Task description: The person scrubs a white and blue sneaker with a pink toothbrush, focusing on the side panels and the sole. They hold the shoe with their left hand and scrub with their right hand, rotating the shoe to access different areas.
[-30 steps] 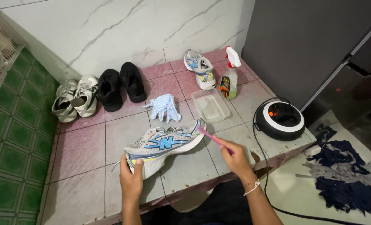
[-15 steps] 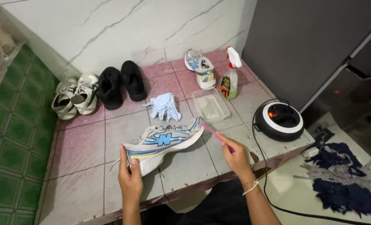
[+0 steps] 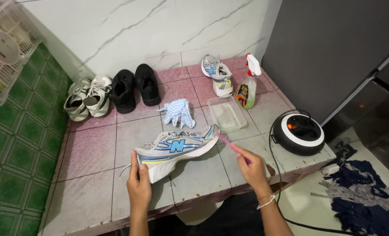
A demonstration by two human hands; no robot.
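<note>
Pink and grey tiles form the platform (image 3: pixel 94 153) on which all items are placed. Near its front edge, a grey sneaker with blue trim (image 3: pixel 177 148) is held tilted on its side; the heel end is clamped by the left hand (image 3: pixel 138 185). A pink toothbrush (image 3: pixel 229 144) is pinched in the closed fingers of the right hand (image 3: pixel 252 168), its head touching the toe. Behind the sneaker, a clear plastic tray (image 3: pixel 226 114) and a crumpled blue-white cloth (image 3: pixel 177 112) are located.

Both hands (image 3: pixel 138 185) (image 3: pixel 252 165) forward; fingers curled
</note>
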